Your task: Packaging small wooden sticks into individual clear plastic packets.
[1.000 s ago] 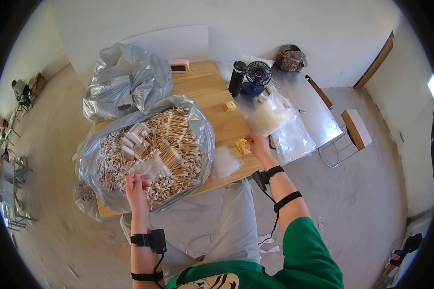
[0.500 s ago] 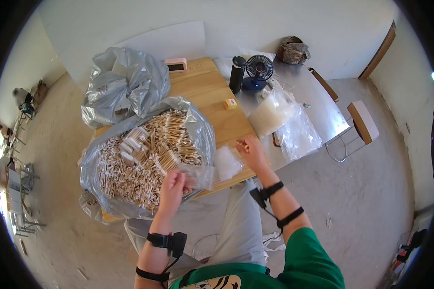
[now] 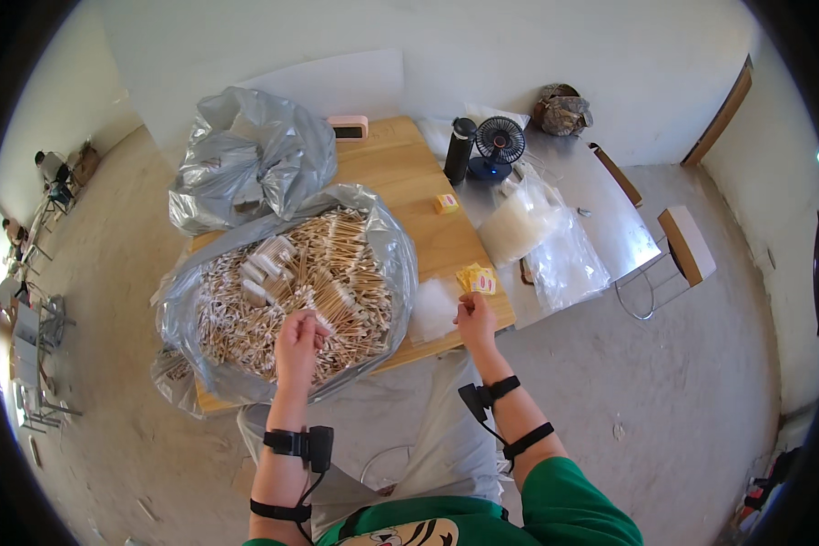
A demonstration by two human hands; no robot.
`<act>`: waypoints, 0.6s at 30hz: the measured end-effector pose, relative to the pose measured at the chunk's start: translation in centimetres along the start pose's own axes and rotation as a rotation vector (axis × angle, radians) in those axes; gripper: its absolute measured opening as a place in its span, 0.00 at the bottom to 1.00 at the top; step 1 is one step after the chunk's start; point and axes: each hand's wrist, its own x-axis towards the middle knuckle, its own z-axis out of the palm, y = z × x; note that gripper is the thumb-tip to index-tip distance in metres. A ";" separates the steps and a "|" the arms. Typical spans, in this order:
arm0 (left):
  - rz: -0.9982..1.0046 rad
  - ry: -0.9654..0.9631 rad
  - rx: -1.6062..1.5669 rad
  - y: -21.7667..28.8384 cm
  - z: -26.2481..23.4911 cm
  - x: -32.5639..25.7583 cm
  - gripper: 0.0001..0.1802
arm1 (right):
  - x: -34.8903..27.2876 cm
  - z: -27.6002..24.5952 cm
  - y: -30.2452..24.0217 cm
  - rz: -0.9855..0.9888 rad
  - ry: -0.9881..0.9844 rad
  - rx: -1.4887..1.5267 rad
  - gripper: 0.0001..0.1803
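Note:
A grey plastic sack [image 3: 400, 250] lies wide open, heaped with wooden-stick cotton swabs [image 3: 237, 318]. My left hand [image 3: 298, 348] is over the near side of the heap, its fingers curled together; whatever may be in them is too small to make out. On the right, my right hand [image 3: 476, 320] is closed at the fingertips beside a stack of clear plastic bags [image 3: 435, 309]. What it pinches, if anything, is hidden. Just beyond its fingers lie several small yellow cards [image 3: 479, 279], loosely spread.
Another small yellow stack [image 3: 446, 204] sits farther back on the wooden table [image 3: 387, 159]. Behind stands a knotted grey sack [image 3: 246, 164]. The metal table [image 3: 601, 209] holds a black bottle [image 3: 460, 150], a fan [image 3: 499, 141] and clear plastic packaging [image 3: 555, 241]. A stool [image 3: 685, 241] stands at right.
The clear bag that was at my left hand no longer shows there, and that hand has moved left and up over the swabs. My right hand has drawn nearer, uncovering the yellow cards.

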 end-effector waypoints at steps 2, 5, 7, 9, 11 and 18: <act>-0.010 0.088 0.012 -0.1 -2.4 0.0 0.09 | 0.0 0.9 -0.6 -0.034 -0.041 -0.179 0.07; 0.035 0.189 0.064 -2.2 -6.3 0.9 0.09 | -0.5 1.8 -2.5 -0.299 -0.016 -0.544 0.10; 0.109 0.271 0.147 -3.3 -8.0 2.0 0.09 | -0.8 2.1 -4.0 -0.495 0.008 -0.768 0.14; 0.226 0.314 0.571 -2.9 -9.0 3.4 0.13 | -0.3 3.1 -3.6 -0.545 -0.074 -0.792 0.19; 0.202 0.327 0.685 -2.4 -9.4 5.0 0.17 | -0.2 4.6 -3.2 -0.624 -0.191 -0.909 0.28; 0.225 0.307 0.913 -2.5 -9.5 8.2 0.33 | -1.3 6.5 -1.6 -0.568 -0.428 -1.120 0.36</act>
